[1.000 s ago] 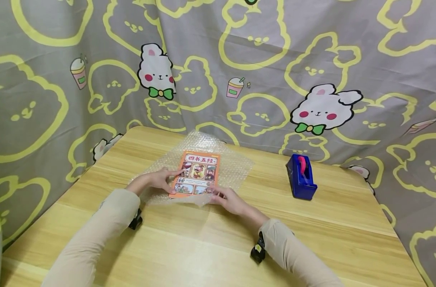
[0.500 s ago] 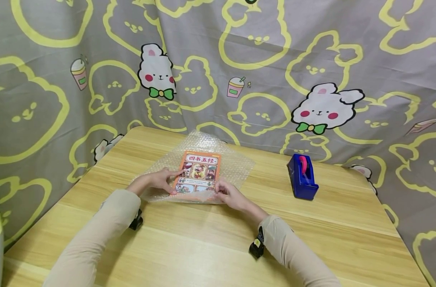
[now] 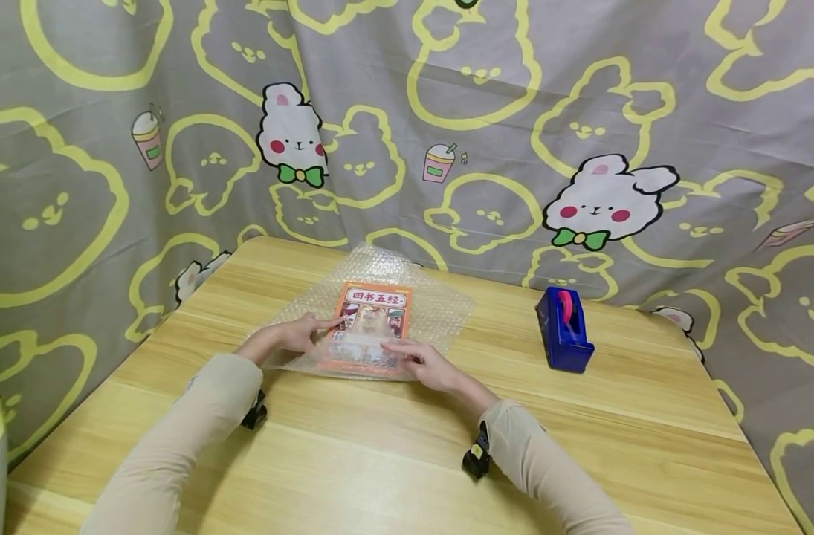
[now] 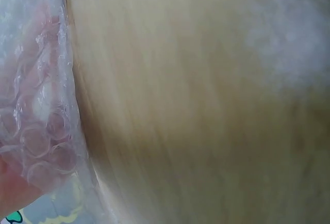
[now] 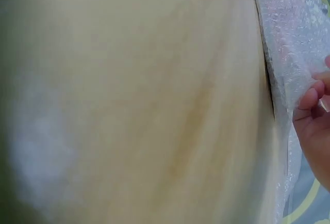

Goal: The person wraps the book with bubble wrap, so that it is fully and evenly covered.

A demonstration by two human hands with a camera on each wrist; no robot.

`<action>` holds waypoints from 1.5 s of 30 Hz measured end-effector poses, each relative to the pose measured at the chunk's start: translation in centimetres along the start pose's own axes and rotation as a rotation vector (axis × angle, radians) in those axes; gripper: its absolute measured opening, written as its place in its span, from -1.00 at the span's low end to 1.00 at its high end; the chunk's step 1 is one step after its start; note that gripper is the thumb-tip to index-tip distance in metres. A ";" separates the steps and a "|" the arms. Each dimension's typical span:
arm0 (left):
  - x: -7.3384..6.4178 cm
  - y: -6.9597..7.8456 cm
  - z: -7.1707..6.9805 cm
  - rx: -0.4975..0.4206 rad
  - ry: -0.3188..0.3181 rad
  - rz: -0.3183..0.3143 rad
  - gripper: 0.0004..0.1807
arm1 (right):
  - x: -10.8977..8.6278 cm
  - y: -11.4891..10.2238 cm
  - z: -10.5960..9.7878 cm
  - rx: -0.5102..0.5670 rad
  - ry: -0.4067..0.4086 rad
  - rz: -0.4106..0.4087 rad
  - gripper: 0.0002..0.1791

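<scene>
An orange illustrated book [image 3: 377, 299] lies on a sheet of bubble wrap [image 3: 380, 260] in the head view. The wrap's near edge is folded up over the book's lower part, which shows hazily through it. My left hand [image 3: 298, 333] rests on the book's left side, its index finger stretched onto the cover. Its thumb is under the folded wrap; in the left wrist view, blurred fingers show through the bubble wrap [image 4: 38, 141]. At the fold's right side, my right hand [image 3: 428, 364] pinches the wrap, index finger reaching over the flap. Curled fingers of the right hand [image 5: 314, 121] meet the wrap's edge.
A blue tape dispenser [image 3: 564, 334] with a pink core stands to the right of the wrap on the wooden table [image 3: 353, 461]. A grey patterned curtain [image 3: 380, 148] hangs behind the table and along its sides.
My right hand has brought the near edge of the bubble wrap up and over the book's lower half, moving slightly left over the cover. The left hand has stayed in place.
</scene>
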State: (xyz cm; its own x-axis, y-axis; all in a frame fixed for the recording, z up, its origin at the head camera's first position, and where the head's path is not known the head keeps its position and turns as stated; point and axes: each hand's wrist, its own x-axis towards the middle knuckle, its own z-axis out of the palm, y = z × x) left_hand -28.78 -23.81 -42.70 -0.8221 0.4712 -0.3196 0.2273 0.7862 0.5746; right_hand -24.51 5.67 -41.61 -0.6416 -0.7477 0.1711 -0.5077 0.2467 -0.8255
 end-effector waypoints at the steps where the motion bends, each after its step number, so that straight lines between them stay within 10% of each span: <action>1: 0.0 0.0 0.0 -0.004 0.002 -0.008 -0.11 | 0.0 0.0 0.0 -0.001 -0.006 0.010 -0.49; 13: 0.0 0.0 -0.2 0.000 0.013 0.029 -0.11 | 1.5 3.7 -0.2 -0.035 -0.062 0.101 -0.26; 18: 0.0 0.2 -0.3 -0.128 -0.014 -0.084 -0.44 | 2.2 4.2 -0.4 -0.087 -0.090 0.156 -0.25; 23: 0.0 0.4 -0.5 -0.209 -0.041 -0.167 -0.25 | 2.7 4.5 -0.5 -0.093 -0.120 0.170 -0.26; 45: -0.6 0.3 0.3 -0.071 0.002 0.034 -0.11 | 4.1 4.2 -0.8 -0.154 -0.233 0.282 -0.24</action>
State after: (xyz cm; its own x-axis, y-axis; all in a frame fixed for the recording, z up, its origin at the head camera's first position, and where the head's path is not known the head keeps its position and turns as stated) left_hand -28.08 -23.74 -42.54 -0.8158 0.4960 -0.2975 0.2173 0.7396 0.6370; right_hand -29.80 4.16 -43.96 -0.6296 -0.7529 -0.1919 -0.4221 0.5388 -0.7291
